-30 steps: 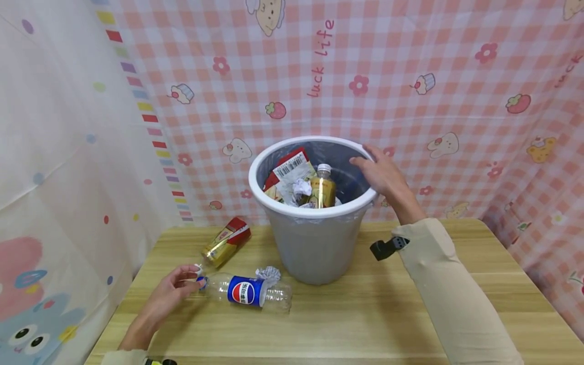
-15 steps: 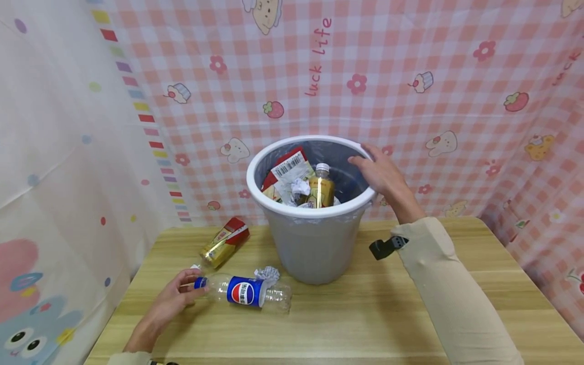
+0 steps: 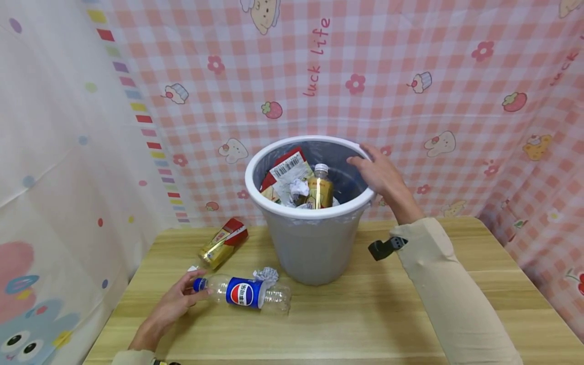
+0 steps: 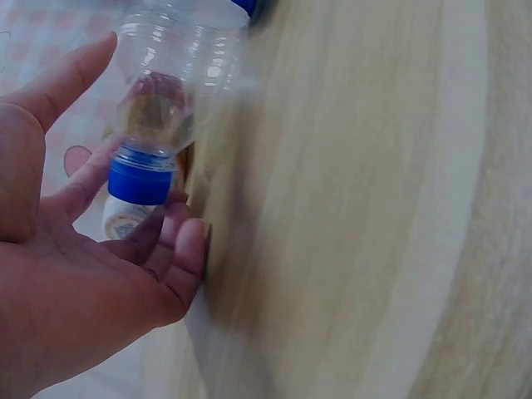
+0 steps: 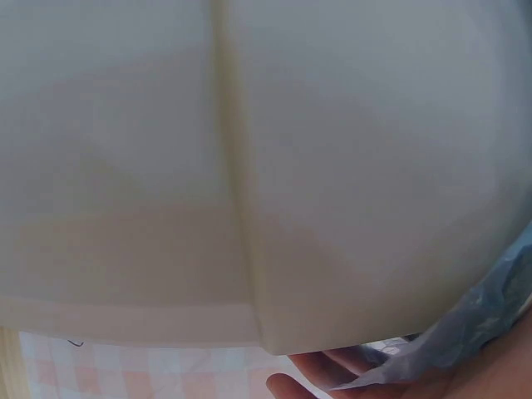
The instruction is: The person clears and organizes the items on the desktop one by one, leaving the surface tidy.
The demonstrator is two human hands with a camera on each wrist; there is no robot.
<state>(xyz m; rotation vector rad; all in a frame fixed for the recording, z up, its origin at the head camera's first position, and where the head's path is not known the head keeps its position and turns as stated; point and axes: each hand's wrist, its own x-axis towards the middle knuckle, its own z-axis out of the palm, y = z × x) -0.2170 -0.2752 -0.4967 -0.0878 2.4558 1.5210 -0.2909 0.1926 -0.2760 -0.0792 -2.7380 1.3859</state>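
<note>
At lower left of the head view, the left hand (image 3: 175,302) sits half open around the blue cap (image 3: 199,284) of a clear bottle (image 3: 243,292) lying on the table (image 3: 347,324), thumb spread from the fingers; I cannot tell if it touches. Right of centre, the right hand (image 3: 383,176) grips the bin (image 3: 315,248) by its rim
</note>
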